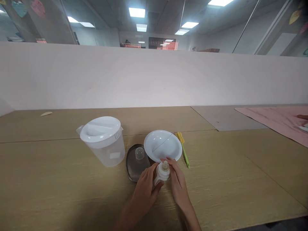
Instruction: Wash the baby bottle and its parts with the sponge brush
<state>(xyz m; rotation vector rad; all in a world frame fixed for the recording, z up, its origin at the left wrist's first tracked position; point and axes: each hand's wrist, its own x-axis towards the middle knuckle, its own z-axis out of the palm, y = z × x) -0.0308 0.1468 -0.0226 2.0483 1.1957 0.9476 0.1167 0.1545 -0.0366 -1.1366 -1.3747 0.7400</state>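
A white baby bottle (162,173) with a clear teat on top stands upright between my hands. My left hand (146,186) is wrapped round its left side, thumb in front. My right hand (177,183) lies along its right side, with the fingertips by the bottle's top; whether they press on it is hard to tell. Just beyond is a white bowl (163,144) with a thin line across it. To the left, a dark metal tray (133,166) holds a small clear cap (139,153). A bottle brush (184,154) with a green handle and yellow head lies right of the bowl.
A translucent pitcher (106,150) with a white lid stands left of the tray. At the far right, a person's fingers (302,116) rest over a pink cloth (279,118). A pale flat piece (46,113) lies at the back left, before a white partition (154,77).
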